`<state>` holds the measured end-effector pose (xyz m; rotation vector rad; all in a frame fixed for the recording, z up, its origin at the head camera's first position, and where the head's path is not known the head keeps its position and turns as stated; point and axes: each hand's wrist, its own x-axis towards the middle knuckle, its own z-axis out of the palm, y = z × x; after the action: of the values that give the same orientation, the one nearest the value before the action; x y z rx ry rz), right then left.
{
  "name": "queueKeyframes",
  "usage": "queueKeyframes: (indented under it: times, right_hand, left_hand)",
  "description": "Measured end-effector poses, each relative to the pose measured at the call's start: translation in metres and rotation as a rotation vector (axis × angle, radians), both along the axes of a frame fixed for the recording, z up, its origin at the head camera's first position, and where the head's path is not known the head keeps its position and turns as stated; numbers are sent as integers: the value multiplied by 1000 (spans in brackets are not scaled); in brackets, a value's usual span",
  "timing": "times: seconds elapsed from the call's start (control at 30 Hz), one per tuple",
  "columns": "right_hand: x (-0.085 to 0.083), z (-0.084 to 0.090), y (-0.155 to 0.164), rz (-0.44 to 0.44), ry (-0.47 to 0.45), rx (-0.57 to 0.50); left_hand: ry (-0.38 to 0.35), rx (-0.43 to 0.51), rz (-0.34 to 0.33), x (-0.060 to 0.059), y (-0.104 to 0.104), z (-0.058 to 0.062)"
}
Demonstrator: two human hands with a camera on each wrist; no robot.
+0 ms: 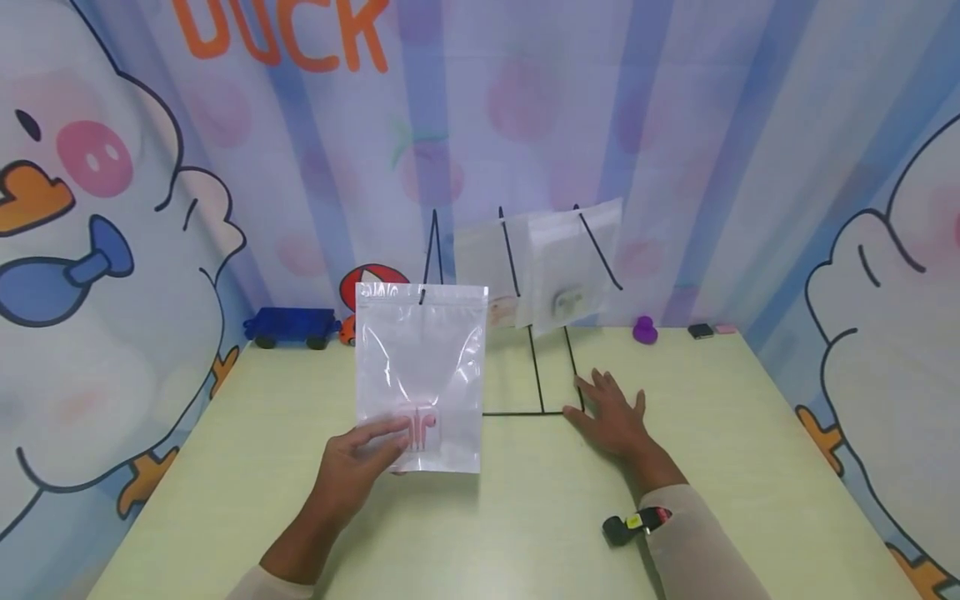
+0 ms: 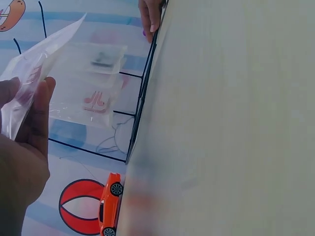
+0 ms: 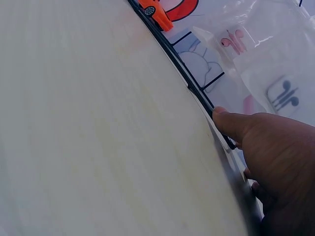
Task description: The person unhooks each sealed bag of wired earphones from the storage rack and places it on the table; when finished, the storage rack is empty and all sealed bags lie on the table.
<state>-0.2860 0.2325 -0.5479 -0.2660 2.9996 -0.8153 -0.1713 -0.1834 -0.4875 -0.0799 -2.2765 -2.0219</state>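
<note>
In the head view my left hand [image 1: 360,467] pinches the lower part of a white zip-top bag [image 1: 420,358] between thumb and fingers. Pink earphones [image 1: 422,423] show through its clear front. The tip of a black wire hook pokes through the hole at the bag's top. Two more bags, a front one [image 1: 573,258] and one behind it [image 1: 480,250], hang on the other hooks of the black wire rack [image 1: 540,375]. My right hand [image 1: 615,421] lies with fingers spread at the rack's right base corner, its thumb at the base wire in the right wrist view.
Along the back edge of the pale table [image 1: 540,517] stand a blue toy wagon [image 1: 291,327], an orange toy car [image 2: 110,206], a purple duck-like toy [image 1: 645,330], and small black [image 1: 701,332] and pink [image 1: 725,329] blocks. A printed curtain [image 1: 525,100] hangs close behind.
</note>
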Motion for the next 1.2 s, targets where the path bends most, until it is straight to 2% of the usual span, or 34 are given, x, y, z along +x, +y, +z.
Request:
queueKeyframes:
  times: [0.1,0.27,0.53,0.7,0.8,0.87,0.93,1.07,1.13,1.2]
  right_hand:
    - [1,0,0,0,5,-3]
    - [1,0,1,-2,-2,-5]
    - [2,2,2,-3,-13,3]
    - [3,4,0,2,-14,-11]
    - [4,6,-2,5,-21,-13]
    - [4,6,-3,7,-25,-12]
    - [3,6,-3,10,-29,-8]
    - [2,4,-2,12,-25,4]
    - [2,4,-2,7,-22,10]
    - [3,4,-2,6,-23,10]
  left_hand:
    - [38,14,-10,5,0,-4]
    - [163,55,-59,8,-2,-11]
    - [329,95,-228,2,-15,-20]
    - [344,40,-287,-3,-32,-21]
    - [307,-22,-279,-7,-41,-19]
    - [252,-64,-262,-10,-45,-17]
    - [165,-125,-218,-12,-48,-14]
    - [-72,-255,-105,-16,-51,-4]
    - [-159,-293,-64,-19,-53,0]
    - [-222,-283,-45,-22,-54,2]
